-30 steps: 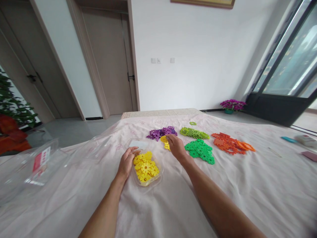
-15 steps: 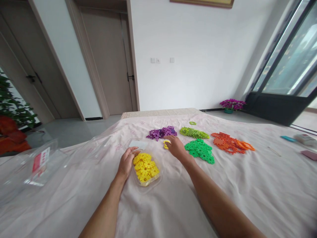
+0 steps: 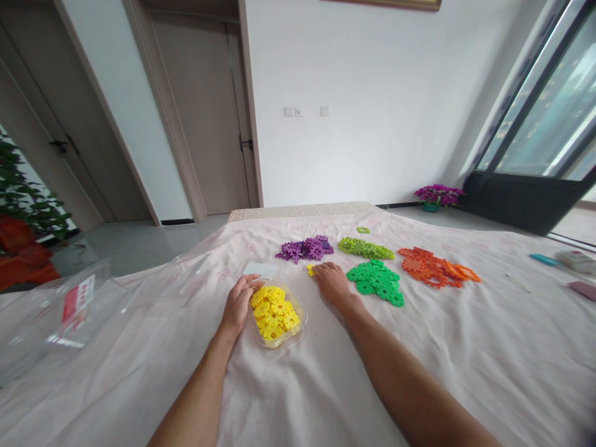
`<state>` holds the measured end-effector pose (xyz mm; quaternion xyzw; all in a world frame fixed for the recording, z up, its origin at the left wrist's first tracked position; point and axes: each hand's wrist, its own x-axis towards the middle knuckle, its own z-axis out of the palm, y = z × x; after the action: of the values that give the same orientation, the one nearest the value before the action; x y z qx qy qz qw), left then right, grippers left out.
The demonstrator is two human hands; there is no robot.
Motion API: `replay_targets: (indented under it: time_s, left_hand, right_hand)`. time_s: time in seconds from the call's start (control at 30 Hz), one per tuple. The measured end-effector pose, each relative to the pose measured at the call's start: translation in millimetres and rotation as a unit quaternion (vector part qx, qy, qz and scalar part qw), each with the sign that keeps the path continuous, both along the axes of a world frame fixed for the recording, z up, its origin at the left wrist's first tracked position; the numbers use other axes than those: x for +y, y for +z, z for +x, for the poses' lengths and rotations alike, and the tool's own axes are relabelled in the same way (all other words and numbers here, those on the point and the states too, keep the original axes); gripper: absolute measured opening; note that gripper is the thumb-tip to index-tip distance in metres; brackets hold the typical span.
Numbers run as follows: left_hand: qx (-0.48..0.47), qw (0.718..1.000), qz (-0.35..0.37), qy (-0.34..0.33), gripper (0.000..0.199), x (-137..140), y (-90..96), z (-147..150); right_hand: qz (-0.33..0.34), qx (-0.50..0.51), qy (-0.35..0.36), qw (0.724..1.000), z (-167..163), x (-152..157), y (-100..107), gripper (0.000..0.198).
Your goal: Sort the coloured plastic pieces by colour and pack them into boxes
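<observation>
A clear plastic container (image 3: 302, 323) stands before me, heaped with yellow flower-shaped discs (image 3: 274, 315). My left hand (image 3: 238, 303) grips its left rim, thumb and fingers at the edge. To the right of the container, my right hand (image 3: 332, 280) is down at the cloth with its fingers closed over a small yellow disc (image 3: 310, 270), which it partly hides. Beyond that hand lies a pile of purple discs (image 3: 307, 248). A green pile (image 3: 376, 280) is just to its right.
Farther right are a light-green row of discs (image 3: 365, 248) and an orange-red pile (image 3: 435, 268). One light-green piece (image 3: 362, 230) lies apart at the back. Clear plastic packaging (image 3: 79, 310) rests on the left of the bedspread (image 3: 288, 397). A blue item (image 3: 544, 259) sits far right.
My right hand has lowered slightly and flattened over the yellow disc, covering more of it. My left hand stays on the container.
</observation>
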<state>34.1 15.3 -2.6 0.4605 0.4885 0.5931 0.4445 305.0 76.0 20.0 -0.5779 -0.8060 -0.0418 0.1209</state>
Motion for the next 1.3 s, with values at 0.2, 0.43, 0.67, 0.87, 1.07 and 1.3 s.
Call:
replay_targets:
  time_s: [0.2, 0.43, 0.67, 0.87, 1.07, 1.3]
  left_hand:
    - [0.007, 1.0, -0.002, 0.001, 0.039, 0.6, -1.3, 0.0]
    - [0.001, 1.0, 0.001, 0.004, 0.04, 0.5, -0.9, -0.3]
    - [0.001, 1.0, 0.003, -0.001, 0.039, -0.7, 1.3, 0.8]
    - [0.024, 1.0, 0.0, 0.004, 0.042, -2.0, 2.8, 1.9]
    - [0.014, 1.0, 0.009, 0.001, 0.043, -0.7, -1.3, -0.1]
    - [0.0, 1.0, 0.0, -0.01, 0.041, 0.2, -2.5, -0.3]
  right_hand:
    - [0.027, -0.01, -0.041, 0.999, -0.3, 2.1, 1.4, 0.024]
    - [0.04, 0.015, -0.052, 0.998, -3.1, -1.7, 2.8, 0.026]
    - [0.09, 0.216, -0.016, 0.972, -21.0, -9.6, 10.9, 0.029]
    - [0.1, 0.304, 0.134, 0.938, -59.0, -36.9, 26.4, 0.028]
    - [0.003, 0.204, 0.098, 0.974, -48.6, -38.4, 50.0, 0.03]
    - [-0.093, 0.021, -0.119, 0.988, 12.3, -5.9, 47.5, 0.03]
